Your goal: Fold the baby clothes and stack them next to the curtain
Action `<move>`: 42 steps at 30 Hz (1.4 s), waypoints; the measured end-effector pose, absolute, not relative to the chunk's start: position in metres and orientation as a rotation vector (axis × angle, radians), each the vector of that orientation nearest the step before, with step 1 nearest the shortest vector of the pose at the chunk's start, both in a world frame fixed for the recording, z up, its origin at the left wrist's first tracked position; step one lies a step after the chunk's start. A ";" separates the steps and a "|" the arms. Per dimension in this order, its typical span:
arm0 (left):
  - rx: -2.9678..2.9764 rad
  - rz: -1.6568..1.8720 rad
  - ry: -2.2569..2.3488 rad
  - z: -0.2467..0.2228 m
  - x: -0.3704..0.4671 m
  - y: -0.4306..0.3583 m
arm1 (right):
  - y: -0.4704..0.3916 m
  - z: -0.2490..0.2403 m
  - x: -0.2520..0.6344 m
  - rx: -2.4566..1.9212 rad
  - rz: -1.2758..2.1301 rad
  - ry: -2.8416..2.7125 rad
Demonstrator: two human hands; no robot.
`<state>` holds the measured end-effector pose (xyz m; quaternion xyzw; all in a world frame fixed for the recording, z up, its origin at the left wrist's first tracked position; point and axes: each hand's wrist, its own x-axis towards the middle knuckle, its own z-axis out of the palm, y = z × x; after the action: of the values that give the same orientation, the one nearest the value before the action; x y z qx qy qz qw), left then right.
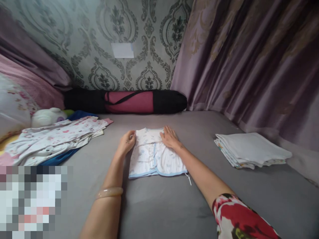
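A small white baby shirt with a faint blue print and light blue hem lies on the grey sheet in front of me, its sleeves folded across the upper part. At its upper left edge is my left hand, fingers curled against the cloth; whether they pinch it is hidden. My right hand lies flat on the shirt's upper right corner, fingers stretched forward. A thin white tie sticks out from the lower right of the hem.
Folded white cloths are stacked at the right. Printed baby clothes lie in a loose pile at the left, beside a white plush toy. A long black and magenta bag rests along the patterned wall. Purple curtains hang at the right.
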<state>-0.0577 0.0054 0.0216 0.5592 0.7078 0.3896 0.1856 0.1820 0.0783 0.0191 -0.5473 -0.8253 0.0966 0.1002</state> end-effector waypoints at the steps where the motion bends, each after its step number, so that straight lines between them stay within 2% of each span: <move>1: 1.610 1.067 1.995 0.023 -0.054 0.005 | 0.077 0.015 0.184 -1.639 0.278 -2.457; 10: 2.011 0.775 1.840 0.021 -0.020 0.008 | 0.065 0.027 0.183 -1.591 0.345 -2.501; 17: 2.191 0.282 2.050 0.001 0.000 0.000 | 0.036 0.014 0.171 -1.464 0.253 -2.579; 21: 2.219 0.306 2.114 0.002 0.006 -0.008 | 0.041 0.013 0.170 -1.444 0.306 -2.564; 26: 2.292 0.418 2.150 0.006 0.006 -0.010 | 0.034 0.031 0.190 -1.364 0.587 -2.556; 31: 2.255 0.357 2.192 0.014 0.013 -0.023 | -0.019 0.032 0.218 -1.419 0.484 -2.600; 34: 2.329 0.291 2.042 0.014 0.027 -0.044 | -0.062 0.025 0.226 -1.461 0.486 -2.635; 38: 2.424 0.245 1.768 0.011 0.038 -0.083 | -0.116 0.033 0.236 -1.315 0.668 -2.697; 42: 2.410 0.323 1.741 0.013 0.013 -0.116 | -0.145 0.055 0.261 -0.982 0.942 -2.798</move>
<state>0.0126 -0.1163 0.0132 0.8035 0.5806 0.1078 0.0755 0.2612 -0.1453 0.0554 -0.3157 -0.8991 0.3027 0.0151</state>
